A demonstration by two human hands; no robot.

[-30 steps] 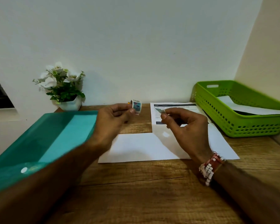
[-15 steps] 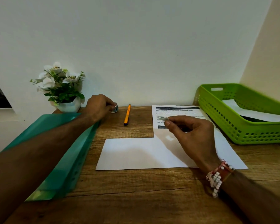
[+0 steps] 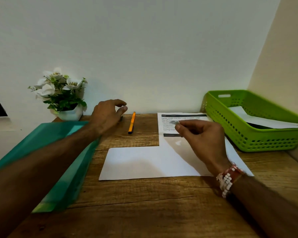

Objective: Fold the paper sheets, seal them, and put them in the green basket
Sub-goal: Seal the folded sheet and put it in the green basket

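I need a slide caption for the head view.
Right hand pinches a small strip over paper sheet; left hand beside orange pen.

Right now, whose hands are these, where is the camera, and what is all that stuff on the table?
These are a person's two bare hands; no machine here. The camera sits on the person's head and looks down, so you see what they see. The left hand hovers near an orange pen, fingers loose, seemingly holding nothing. The right hand pinches a small strip, blurry, probably tape, above a folded paper sheet on the wooden table. On the right stands a green basket with another paper inside. On the left are a teal folder and a pot of white flowers.
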